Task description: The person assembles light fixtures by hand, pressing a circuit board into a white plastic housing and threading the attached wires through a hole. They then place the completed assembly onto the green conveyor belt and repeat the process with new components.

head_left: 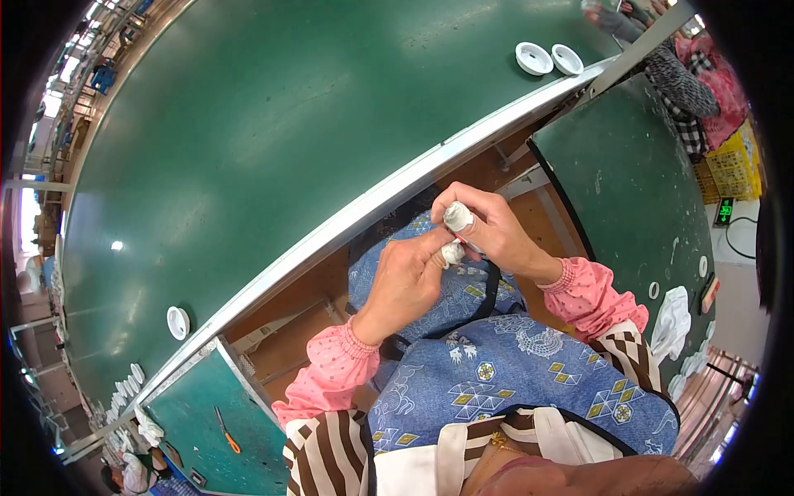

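Observation:
Both hands are close together above the lap, over a blue patterned apron. My left hand is closed, with thumb and fingers pinching a small whitish piece. My right hand is wrapped round a white cylindrical object whose rounded end points up. The two held things nearly meet between the fingers; whether they touch is hard to tell. What they are is too small to make out.
Round white parts lie on the green table, another at its left. Orange-handled scissors lie on a lower-left green surface. A white cloth is at right. Another person's grey sleeve shows upper right.

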Demonstrator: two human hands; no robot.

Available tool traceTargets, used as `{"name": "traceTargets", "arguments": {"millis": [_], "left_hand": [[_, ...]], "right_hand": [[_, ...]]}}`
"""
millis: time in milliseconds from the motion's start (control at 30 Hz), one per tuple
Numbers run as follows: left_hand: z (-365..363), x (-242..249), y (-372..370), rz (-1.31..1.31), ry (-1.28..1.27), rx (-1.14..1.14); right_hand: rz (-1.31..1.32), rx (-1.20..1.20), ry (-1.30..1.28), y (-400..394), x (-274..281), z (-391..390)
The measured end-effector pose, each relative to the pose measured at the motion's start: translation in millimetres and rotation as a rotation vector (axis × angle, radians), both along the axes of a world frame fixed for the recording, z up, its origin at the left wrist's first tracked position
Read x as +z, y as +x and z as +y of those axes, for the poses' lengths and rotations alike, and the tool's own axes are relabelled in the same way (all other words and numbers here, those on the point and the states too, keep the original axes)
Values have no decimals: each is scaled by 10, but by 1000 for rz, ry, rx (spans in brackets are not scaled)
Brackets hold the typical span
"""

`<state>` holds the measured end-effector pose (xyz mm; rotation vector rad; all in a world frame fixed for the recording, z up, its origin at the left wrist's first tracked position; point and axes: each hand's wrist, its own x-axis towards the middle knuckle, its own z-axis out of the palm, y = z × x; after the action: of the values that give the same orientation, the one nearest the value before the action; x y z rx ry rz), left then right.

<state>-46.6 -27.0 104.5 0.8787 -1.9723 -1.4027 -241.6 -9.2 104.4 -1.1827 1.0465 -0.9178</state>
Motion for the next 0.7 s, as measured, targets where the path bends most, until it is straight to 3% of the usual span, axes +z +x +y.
{"name": "traceTargets", "arguments": {"millis": [167, 367, 433, 567, 700], "left_hand": [[47, -155, -30, 59, -263, 95], [225, -18, -33, 30, 147, 80], [201, -43, -13, 43, 56, 85], [83, -148, 9, -9, -226, 105], [87, -182, 14, -47, -310, 140]], "right_hand": [[-214, -68, 82, 89, -28, 23], [-147, -116, -53, 115, -193, -28], [-167, -103, -109, 115, -213, -23], [-240, -43, 87, 97, -96, 43], [-302, -24, 134, 98, -128, 47]]}}
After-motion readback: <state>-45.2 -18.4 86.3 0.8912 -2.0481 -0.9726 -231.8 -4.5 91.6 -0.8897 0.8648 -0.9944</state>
